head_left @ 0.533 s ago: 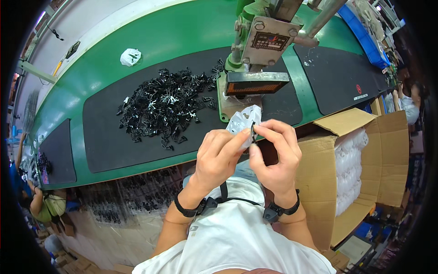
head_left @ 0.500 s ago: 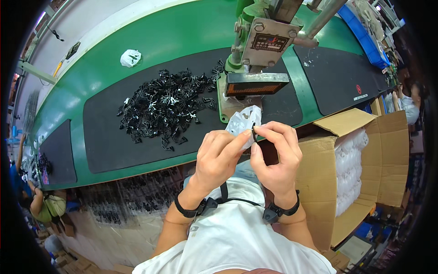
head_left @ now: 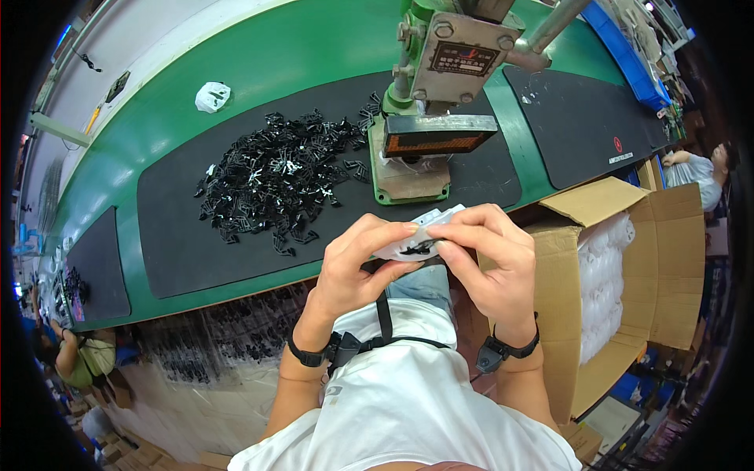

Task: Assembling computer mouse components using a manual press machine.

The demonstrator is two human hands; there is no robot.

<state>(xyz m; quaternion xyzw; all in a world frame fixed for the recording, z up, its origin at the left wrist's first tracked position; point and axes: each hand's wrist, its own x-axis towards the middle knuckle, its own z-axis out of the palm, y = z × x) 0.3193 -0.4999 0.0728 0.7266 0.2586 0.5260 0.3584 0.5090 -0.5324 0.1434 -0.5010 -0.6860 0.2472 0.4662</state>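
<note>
Over my lap, just in front of the table edge, a white plastic shell (head_left: pixel 386 253) is held between both hands. My left hand (head_left: pixel 355 255) is closed on its left side, thumb below and fingers above. A small black plastic part (head_left: pixel 417 248) lies against the shell's near face. Closed at the right side, my right hand (head_left: pixel 496 255) grips the shell with its fingers along the top edge, and its thumb is close to the black part's right end. Whether the black part is seated in the shell I cannot tell. Wrist straps circle both forearms.
Beyond my hands stands a green hand press (head_left: pixel 410 192) with a flat rectangular head. A pile of small black parts (head_left: pixel 275 173) covers the dark mat to its left. Another white shell (head_left: pixel 212 96) lies farther back. An open carton (head_left: pixel 554 314) of wrapped white pieces is at my right.
Both hands have come nearer to me, away from the press. The shell has turned in my fingers, and the black part, earlier pinched upright between fingertips, now lies flat against it.
</note>
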